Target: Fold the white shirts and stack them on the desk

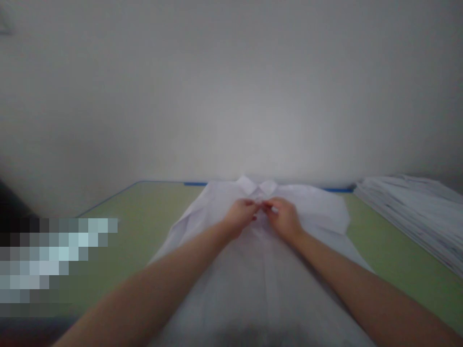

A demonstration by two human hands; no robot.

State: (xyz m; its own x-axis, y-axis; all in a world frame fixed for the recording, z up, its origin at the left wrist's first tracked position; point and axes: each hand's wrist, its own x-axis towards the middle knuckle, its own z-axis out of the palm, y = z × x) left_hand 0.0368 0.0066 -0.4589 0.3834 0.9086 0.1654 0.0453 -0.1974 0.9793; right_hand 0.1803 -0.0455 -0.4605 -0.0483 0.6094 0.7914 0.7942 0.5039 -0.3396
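A white collared shirt (311, 202) lies flat and face up on a green table (144, 207), its collar toward the far wall. My left hand (240, 214) and my right hand (284, 217) meet just below the collar. Both pinch the shirt's front placket with closed fingers, fingertips almost touching. What sits between the fingertips is too small and blurred to make out.
A stack of folded white garments (412, 212) lies at the right of the table. A blue strip (195, 183) runs along the table's far edge against a plain wall. A blurred patch covers the left side.
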